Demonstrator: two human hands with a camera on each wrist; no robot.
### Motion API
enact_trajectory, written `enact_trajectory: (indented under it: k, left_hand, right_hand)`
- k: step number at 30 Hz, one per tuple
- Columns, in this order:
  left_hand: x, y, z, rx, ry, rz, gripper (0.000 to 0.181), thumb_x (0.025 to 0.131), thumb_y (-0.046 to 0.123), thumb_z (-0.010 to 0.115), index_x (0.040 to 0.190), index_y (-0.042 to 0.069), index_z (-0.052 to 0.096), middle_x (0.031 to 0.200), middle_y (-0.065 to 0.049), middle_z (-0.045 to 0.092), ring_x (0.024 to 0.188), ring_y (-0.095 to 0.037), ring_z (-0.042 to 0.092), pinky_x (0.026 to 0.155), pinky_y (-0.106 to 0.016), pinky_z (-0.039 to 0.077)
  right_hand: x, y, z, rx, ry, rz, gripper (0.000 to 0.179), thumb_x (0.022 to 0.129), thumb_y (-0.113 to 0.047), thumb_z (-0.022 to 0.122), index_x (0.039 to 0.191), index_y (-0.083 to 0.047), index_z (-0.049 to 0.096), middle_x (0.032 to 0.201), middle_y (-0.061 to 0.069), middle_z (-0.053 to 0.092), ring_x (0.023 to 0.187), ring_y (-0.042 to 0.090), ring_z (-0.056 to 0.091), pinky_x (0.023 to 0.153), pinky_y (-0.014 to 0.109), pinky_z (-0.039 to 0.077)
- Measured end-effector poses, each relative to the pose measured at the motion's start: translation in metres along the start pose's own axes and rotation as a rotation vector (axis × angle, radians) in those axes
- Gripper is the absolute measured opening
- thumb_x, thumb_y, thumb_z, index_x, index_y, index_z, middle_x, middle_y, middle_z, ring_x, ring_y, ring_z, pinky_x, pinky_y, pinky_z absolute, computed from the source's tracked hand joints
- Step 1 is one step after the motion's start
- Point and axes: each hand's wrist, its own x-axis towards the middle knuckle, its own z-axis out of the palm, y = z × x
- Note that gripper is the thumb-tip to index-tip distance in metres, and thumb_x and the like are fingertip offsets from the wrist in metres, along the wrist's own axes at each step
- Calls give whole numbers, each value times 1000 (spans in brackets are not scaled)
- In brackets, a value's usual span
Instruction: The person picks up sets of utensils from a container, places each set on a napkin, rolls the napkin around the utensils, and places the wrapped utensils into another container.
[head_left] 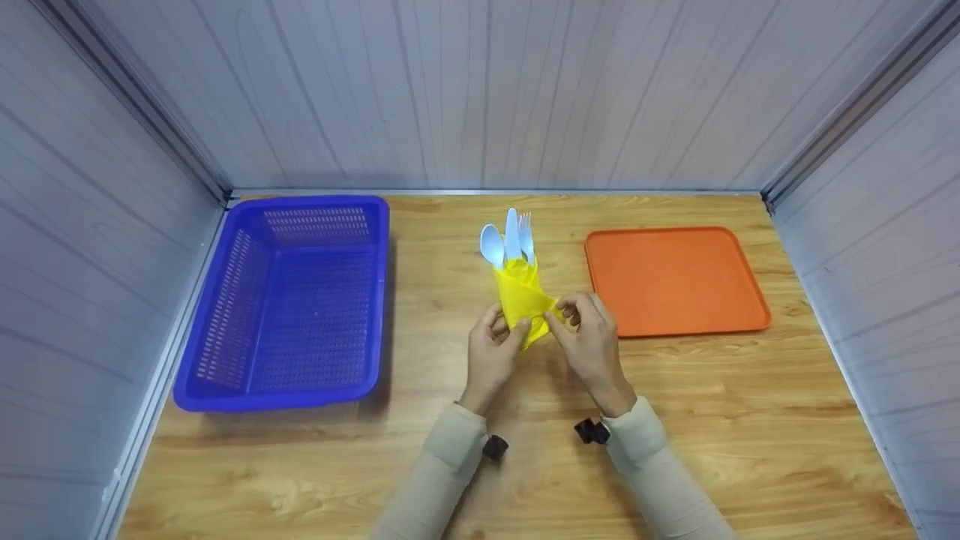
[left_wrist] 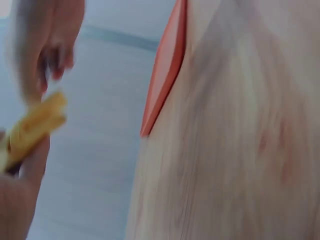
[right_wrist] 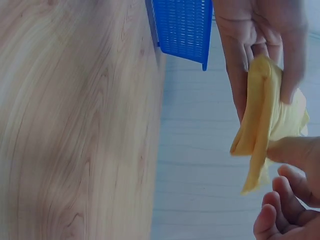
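Note:
A yellow napkin (head_left: 517,292) is wrapped around the lower part of a light-blue spoon (head_left: 492,244), knife (head_left: 512,234) and fork (head_left: 526,238), whose upper ends stick out of it. My left hand (head_left: 491,352) grips the bundle near its lower end, thumb across the front. At the lower right side, my right hand (head_left: 592,345) pinches a loose flap of the cloth between thumb and fingers. The right wrist view shows the folded napkin edge (right_wrist: 262,105) from below, with the cutlery hidden inside. In the left wrist view the napkin (left_wrist: 35,130) is blurred.
On the left stands a blue plastic basket (head_left: 187,394) with slotted walls. An orange tray (head_left: 675,281) lies flat on the wooden table (head_left: 795,420) to the right. Pale panel walls (head_left: 480,97) close in the back and both sides.

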Motion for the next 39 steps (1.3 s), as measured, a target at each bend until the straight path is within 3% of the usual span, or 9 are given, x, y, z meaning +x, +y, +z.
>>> enact_trajectory:
  k: [4, 7, 14, 17, 20, 24, 31, 39]
  left_hand:
    - [-4, -3, 16, 1, 86, 49, 36, 97, 1, 62, 132, -5, 54, 116, -19, 68, 105, -30, 68, 83, -39, 57]
    - [-8, -3, 23, -2, 121, 62, 36, 98, 4, 62, 132, -3, 54, 119, -17, 68, 108, -27, 67, 86, -38, 56]
    - [-10, -2, 29, 9, 134, 88, 37, 99, 9, 63, 133, -1, 53, 121, -14, 68, 109, -24, 67, 87, -37, 56]
    - [-6, -2, 27, -9, 119, 79, 37, 99, 9, 62, 133, -1, 53, 122, -15, 68, 110, -25, 66, 88, -39, 55]
    - [-2, -6, 22, -38, 86, 81, 37, 99, 12, 63, 132, -1, 54, 120, -14, 68, 109, -26, 67, 88, -39, 55]
    - [5, -2, 14, -54, 18, 57, 37, 98, 9, 63, 132, -4, 54, 118, -16, 68, 106, -29, 68, 87, -40, 56]
    - [19, 8, -3, -37, -153, -50, 42, 97, 10, 65, 134, -5, 53, 115, -18, 69, 99, -27, 69, 82, -36, 57]
    - [30, 14, -14, -131, -336, -165, 47, 98, 13, 64, 140, -3, 50, 119, -19, 68, 101, -31, 68, 85, -40, 57]
  right_hand:
    - [2, -2, 3, -18, 11, -13, 9, 86, -2, 77, 93, -1, 71, 83, 7, 66, 70, 17, 62, 59, 30, 53]
    - [3, -2, 4, -12, 8, -12, 11, 87, 0, 75, 98, 1, 73, 85, 9, 69, 72, 18, 66, 61, 32, 56]
    - [2, 1, 5, 4, -6, -12, 19, 89, 2, 72, 108, 4, 74, 93, 13, 72, 78, 23, 70, 68, 36, 58]
    - [2, 4, 5, 66, -29, 11, 22, 91, 2, 70, 113, 5, 72, 99, 15, 73, 84, 24, 70, 73, 37, 58]
    - [2, 6, 3, 194, -81, 80, 25, 93, -2, 68, 118, 4, 70, 106, 15, 72, 92, 25, 70, 81, 38, 57]
    - [5, 9, -5, 417, -162, 230, 31, 94, -8, 70, 122, 5, 67, 113, 17, 69, 101, 29, 67, 89, 41, 54]
    - [10, 14, -18, 676, -249, 459, 31, 88, -6, 76, 116, 5, 65, 110, 18, 64, 99, 31, 62, 84, 36, 55]
    - [5, 20, -22, 895, -305, 559, 31, 88, 3, 72, 114, 10, 57, 104, 20, 59, 90, 25, 62, 79, 32, 56]
